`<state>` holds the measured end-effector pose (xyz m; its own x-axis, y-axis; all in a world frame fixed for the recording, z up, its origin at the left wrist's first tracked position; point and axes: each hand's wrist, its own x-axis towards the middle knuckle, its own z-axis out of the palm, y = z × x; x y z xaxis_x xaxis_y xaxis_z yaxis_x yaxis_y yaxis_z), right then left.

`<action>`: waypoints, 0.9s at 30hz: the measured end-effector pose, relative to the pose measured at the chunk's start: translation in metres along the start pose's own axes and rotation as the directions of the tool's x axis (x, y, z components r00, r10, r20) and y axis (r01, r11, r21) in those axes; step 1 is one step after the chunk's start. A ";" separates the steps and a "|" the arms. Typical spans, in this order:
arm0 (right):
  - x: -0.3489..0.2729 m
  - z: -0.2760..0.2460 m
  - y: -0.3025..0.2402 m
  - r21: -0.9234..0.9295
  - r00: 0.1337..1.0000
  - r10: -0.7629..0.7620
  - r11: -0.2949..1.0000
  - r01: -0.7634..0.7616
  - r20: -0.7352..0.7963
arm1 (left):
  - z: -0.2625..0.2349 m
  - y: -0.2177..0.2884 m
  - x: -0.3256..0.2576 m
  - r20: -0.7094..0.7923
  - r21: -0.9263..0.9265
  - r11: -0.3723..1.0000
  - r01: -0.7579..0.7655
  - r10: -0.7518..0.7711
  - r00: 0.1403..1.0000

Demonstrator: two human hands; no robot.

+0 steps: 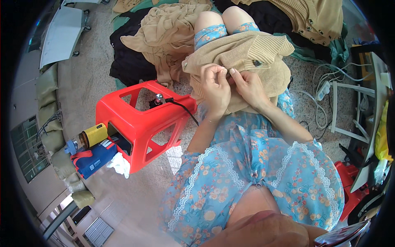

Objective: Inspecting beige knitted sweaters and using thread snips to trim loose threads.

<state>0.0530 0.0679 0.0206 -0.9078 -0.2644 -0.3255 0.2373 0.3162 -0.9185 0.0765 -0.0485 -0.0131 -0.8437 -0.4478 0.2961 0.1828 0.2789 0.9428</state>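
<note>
The tan knitted cardigan (277, 80) lies across the person's lap. The left hand (216, 88) and right hand (249, 89) pinch its fabric, fingers nearly closed, near a dark button (257, 63); anything finer between them cannot be made out. The step looks like close fingertip work; the next move probably calls for a steady pinch. Print on the yellow-labelled jar (96, 135) and blue pouch (98, 159) is too small to read.

A garment (242, 51) lay across the lap (238, 123), left hand (215, 90) and right hand (250, 89) upon it. Left of these was a stool (123, 112), with a container (95, 135) and pouch (94, 159) at its outer end. A clothes heap (173, 31) lay ahead-left, a second heap (314, 18) ahead-right, a power strip (324, 91) rightward.
</note>
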 end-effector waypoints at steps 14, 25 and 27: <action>-0.024 -0.031 0.005 0.570 0.993 0.054 0.821 0.018 -0.109 | -0.031 0.014 0.029 -0.084 -0.172 0.970 0.174 -0.191 0.978; 0.018 -0.079 0.009 0.414 0.899 0.086 0.904 0.111 -0.429 | 0.043 0.039 0.035 0.458 0.188 0.953 -0.238 0.129 0.879; 0.023 -0.084 0.014 0.528 0.937 0.177 0.849 0.010 -0.301 | 0.043 0.040 0.037 0.475 0.174 0.958 -0.229 0.122 0.871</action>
<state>0.0069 0.1430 0.0188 -0.9129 0.0821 -0.3998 0.3755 -0.2154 -0.9015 0.0311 -0.0176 0.0293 -0.9528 0.0478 0.2999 0.2805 0.5171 0.8087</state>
